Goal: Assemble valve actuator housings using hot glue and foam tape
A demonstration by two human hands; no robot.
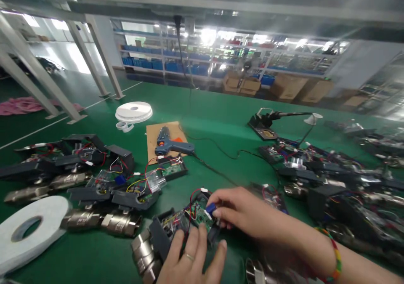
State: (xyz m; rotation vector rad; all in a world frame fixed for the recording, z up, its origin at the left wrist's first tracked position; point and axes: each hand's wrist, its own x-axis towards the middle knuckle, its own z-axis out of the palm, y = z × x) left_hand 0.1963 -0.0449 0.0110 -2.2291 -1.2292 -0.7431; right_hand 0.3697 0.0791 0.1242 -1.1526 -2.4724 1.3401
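Observation:
My left hand (192,258) rests on an open black valve-actuator housing (164,235) with a metal valve body (143,252), fingers spread against a green circuit board (199,213) with coloured wires. My right hand (243,212) reaches in from the right and pinches a small blue component (210,208) just above that board. A colourful bracelet (336,258) sits on the right wrist.
Several more opened actuators lie at the left (94,170) and right (331,179). A blue glue gun (172,146) lies on cardboard (153,134). White tape rolls sit at the far left (28,229) and back (133,111). A soldering iron stand (268,126) stands behind.

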